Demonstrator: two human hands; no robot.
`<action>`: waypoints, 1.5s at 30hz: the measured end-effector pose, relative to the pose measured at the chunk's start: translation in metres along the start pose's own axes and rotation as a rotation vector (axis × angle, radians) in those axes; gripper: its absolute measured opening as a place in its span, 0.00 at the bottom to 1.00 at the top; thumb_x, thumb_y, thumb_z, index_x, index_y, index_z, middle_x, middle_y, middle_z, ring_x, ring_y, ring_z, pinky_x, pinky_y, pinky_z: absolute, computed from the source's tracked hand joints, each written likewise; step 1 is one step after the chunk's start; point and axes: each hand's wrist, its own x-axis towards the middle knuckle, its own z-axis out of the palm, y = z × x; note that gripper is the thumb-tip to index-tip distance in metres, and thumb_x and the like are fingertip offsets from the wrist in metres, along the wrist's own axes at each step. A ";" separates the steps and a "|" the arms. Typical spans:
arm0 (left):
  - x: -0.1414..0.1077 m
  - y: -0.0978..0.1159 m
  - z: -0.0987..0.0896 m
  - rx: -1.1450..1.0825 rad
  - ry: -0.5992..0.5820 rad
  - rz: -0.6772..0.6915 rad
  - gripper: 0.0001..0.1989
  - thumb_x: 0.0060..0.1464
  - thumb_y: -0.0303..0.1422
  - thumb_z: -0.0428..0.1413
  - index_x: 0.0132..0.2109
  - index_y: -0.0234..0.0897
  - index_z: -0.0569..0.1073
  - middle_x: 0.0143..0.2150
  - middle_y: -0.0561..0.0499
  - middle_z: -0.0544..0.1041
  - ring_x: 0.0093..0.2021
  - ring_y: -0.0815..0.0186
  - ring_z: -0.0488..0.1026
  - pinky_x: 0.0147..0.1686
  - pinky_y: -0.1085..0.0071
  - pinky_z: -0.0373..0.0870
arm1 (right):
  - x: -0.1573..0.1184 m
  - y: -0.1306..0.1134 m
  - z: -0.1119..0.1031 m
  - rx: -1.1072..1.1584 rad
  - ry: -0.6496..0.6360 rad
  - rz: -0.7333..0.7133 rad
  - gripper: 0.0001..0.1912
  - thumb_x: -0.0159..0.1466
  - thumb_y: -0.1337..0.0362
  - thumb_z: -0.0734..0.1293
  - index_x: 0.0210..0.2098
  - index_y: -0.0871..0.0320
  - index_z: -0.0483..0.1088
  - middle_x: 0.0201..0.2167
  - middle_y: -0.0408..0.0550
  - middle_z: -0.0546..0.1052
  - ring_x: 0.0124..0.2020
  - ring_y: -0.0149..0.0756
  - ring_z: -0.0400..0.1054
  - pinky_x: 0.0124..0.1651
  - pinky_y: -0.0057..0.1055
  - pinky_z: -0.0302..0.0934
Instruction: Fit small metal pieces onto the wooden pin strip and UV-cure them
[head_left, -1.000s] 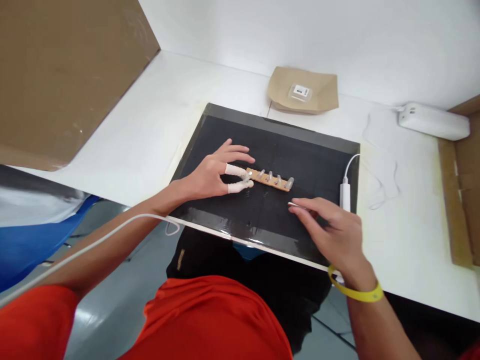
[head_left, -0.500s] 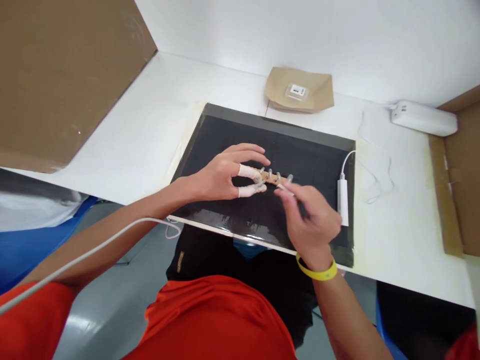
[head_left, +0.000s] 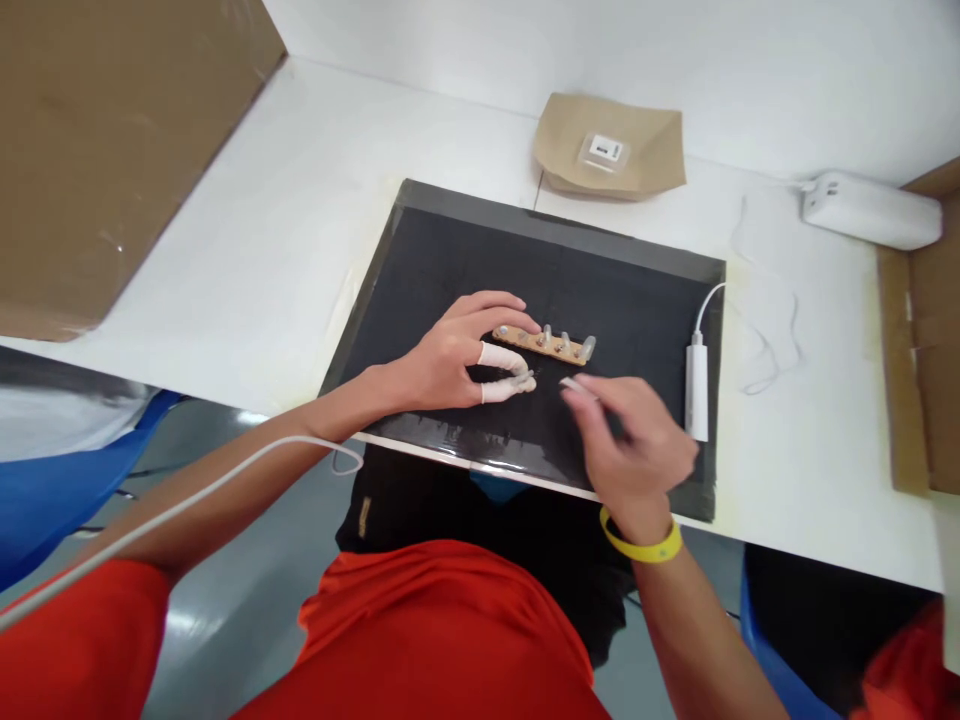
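Both hands (head_left: 450, 365) out over the mat (head_left: 465, 240), held the left one palm down just left of its middle. Pinched a small clear piece (head_left: 521, 377) there between wrapped thumb (head_left: 498, 391) and wrapped forefinger (head_left: 501, 357), tips together, the other fingers stretched toward the strip (head_left: 532, 343). Could not tell whether these touched it. Gripped a thin white stick (head_left: 576, 387) narrowly between thumb and forefinger of the right hand (head_left: 641, 440), above the mat's near right part, well apart from the clear piece.

Saw the strip lying near the mat's middle, beyond the pinched tips, slanting so that its right end came closer to the near edge. Saw clear tubes (head_left: 588, 348) standing along it, the right end one leaning. Found the adapter (head_left: 697, 395) by the mat's right edge, cable (head_left: 705, 303) running from its far end. Saw the paper tray (head_left: 559, 170) on the table (head_left: 337, 130), beyond the mat's far edge, with a labelled clear box (head_left: 604, 152) inside. Wore a yellow band (head_left: 645, 550) on the right wrist.
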 end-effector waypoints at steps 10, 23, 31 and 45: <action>0.010 -0.008 0.004 0.117 -0.043 -0.084 0.07 0.60 0.42 0.65 0.36 0.48 0.84 0.58 0.53 0.81 0.68 0.49 0.70 0.69 0.45 0.64 | -0.011 0.002 -0.002 -0.108 0.014 0.237 0.08 0.72 0.67 0.69 0.47 0.53 0.80 0.35 0.45 0.86 0.33 0.35 0.82 0.37 0.31 0.76; 0.007 -0.007 0.016 0.084 0.073 0.078 0.09 0.66 0.42 0.61 0.37 0.48 0.81 0.57 0.56 0.84 0.64 0.52 0.74 0.61 0.46 0.66 | -0.008 -0.026 -0.005 -0.055 -0.245 0.032 0.09 0.68 0.71 0.72 0.46 0.51 0.78 0.36 0.43 0.86 0.35 0.36 0.81 0.38 0.32 0.76; 0.004 -0.007 0.013 0.111 0.097 0.036 0.08 0.65 0.42 0.62 0.38 0.48 0.81 0.58 0.57 0.82 0.63 0.52 0.74 0.60 0.45 0.66 | -0.014 -0.033 0.004 -0.049 -0.160 0.121 0.13 0.68 0.71 0.71 0.49 0.50 0.78 0.36 0.43 0.86 0.35 0.37 0.81 0.38 0.34 0.77; 0.011 -0.003 0.009 0.047 -0.110 -0.099 0.11 0.66 0.46 0.59 0.40 0.49 0.81 0.59 0.55 0.81 0.67 0.48 0.70 0.68 0.37 0.58 | -0.015 -0.038 0.010 -0.129 0.038 0.365 0.12 0.73 0.70 0.65 0.51 0.52 0.77 0.38 0.46 0.85 0.34 0.36 0.81 0.37 0.34 0.77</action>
